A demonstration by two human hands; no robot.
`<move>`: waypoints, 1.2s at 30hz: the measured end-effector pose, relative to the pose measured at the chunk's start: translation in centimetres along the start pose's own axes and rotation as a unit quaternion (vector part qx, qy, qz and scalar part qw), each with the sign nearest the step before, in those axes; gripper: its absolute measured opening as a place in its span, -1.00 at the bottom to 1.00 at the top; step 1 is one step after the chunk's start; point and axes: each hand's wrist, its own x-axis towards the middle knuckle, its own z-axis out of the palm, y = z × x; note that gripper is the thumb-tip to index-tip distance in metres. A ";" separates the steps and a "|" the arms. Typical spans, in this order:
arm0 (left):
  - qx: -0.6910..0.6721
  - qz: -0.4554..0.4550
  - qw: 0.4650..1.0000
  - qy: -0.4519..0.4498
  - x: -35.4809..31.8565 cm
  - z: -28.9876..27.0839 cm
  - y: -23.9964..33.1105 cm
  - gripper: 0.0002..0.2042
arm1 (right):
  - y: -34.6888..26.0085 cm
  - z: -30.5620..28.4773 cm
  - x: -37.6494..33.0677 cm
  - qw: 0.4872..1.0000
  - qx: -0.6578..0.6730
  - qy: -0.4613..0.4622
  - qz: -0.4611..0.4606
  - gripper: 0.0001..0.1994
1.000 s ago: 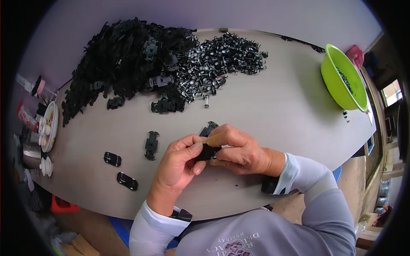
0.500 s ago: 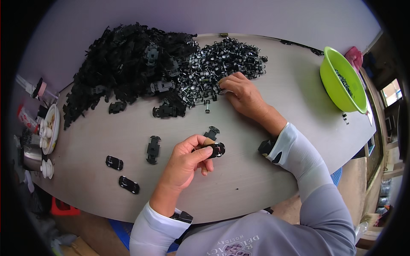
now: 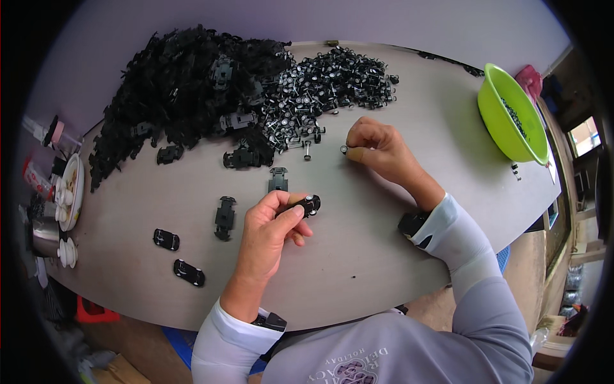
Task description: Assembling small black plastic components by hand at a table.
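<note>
My left hand (image 3: 263, 233) is closed on a small black toy car (image 3: 311, 205), gripped between thumb and fingers, with a pale wheel showing at its edge. A wheel axle (image 3: 344, 150) sits pinched in the fingertips of my right hand (image 3: 384, 153), with one small wheel sticking out; the rest is hidden. That hand is held over the table, right of the heap of wheel axles (image 3: 332, 80). One loose axle stands apart in front of the heap. Just beyond my left hand lies a dark car chassis (image 3: 278, 178), and another chassis (image 3: 224, 219) rests to its left.
A large pile of black chassis (image 3: 173, 89) fills the table's far left. Two black toy cars (image 3: 166, 239) (image 3: 189, 272) lie near left. At the right stands a green basin (image 3: 515, 141) with small parts inside. A plate (image 3: 75, 192) with white cups is at the left edge.
My right hand has drawn back from the heap toward me and to the right, now with an axle in its fingertips. My left hand, holding the toy car, has shifted slightly left and up.
</note>
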 end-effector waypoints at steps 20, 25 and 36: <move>-0.117 -0.056 0.990 -0.063 0.2 -0.3 0.2 -0.64 | -2.7 1.0 -2.7 0.992 -0.083 -0.081 -0.058 -0.87; -0.172 -0.090 0.976 -0.094 0.3 0.1 0.1 -0.61 | -6.6 3.7 -4.6 0.969 -0.068 -0.086 -0.221 -0.87; -0.172 -0.072 0.977 -0.100 0.0 0.2 0.0 -0.79 | -6.7 4.8 -5.3 0.965 -0.108 -0.043 -0.234 -0.86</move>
